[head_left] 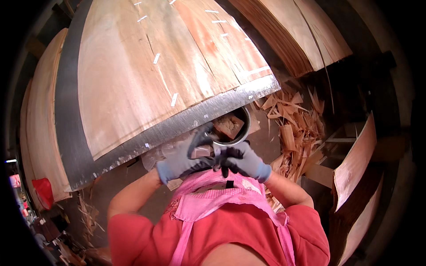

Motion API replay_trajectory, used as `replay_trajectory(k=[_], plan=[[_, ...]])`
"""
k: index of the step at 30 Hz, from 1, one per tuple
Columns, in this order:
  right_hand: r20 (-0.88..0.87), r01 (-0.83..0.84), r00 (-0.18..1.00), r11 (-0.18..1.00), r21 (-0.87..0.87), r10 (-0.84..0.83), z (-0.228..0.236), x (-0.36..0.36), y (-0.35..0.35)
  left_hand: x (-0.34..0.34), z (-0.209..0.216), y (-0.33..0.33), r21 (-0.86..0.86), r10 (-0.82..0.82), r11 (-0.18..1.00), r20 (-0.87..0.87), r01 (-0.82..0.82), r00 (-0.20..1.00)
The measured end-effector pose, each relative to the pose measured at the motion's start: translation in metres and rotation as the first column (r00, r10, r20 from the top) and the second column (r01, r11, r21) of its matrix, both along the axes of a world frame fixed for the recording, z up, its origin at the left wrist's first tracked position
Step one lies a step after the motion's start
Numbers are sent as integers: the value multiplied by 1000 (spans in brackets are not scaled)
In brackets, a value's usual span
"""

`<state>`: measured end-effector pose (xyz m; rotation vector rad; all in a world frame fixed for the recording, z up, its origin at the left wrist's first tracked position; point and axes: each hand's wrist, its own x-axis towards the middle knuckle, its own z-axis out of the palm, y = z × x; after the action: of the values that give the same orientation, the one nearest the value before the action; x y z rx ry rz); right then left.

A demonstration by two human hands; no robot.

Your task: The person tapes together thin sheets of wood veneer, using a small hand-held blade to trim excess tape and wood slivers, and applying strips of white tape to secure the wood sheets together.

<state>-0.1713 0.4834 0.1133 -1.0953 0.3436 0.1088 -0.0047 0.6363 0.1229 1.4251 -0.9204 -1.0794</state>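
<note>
Both my hands wear grey gloves with black palms and meet close in front of my apron. My left hand (184, 157) has its thumb and fingers apart in a C shape, the fingertips close to the other hand. My right hand (244, 160) is closed, its fingers curled inward; what they hold is hidden. A dark ring-shaped thing with a shiny rim (246, 133) stands right above the hands, touching or nearly touching them. Beyond them lies a broad wood veneer sheet (128, 88) with small white tape strips, on a dark metal-edged table (177, 129).
Wood shavings and veneer scraps (290, 128) heap on the floor at the right. Stacked veneer (306, 35) stands at the far right, and more sheets (42, 128) at the left. A curved board (355, 164) leans near my right side. A red thing (43, 193) hangs at the left.
</note>
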Motion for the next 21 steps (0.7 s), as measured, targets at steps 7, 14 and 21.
replay_trajectory(k=[7,14,21], plan=[[-121,300,939,940,-162,-321,-7,14,-31,-5,-34,-32,96,-52,989,-489,113,871],[-40,443,894,893,-79,-446,-39,33,-58,5,-43,-72,296,129,955,-493,27,861],[-74,372,920,917,-141,-384,-33,41,-98,35,-69,-76,156,7,979,-667,130,745]])
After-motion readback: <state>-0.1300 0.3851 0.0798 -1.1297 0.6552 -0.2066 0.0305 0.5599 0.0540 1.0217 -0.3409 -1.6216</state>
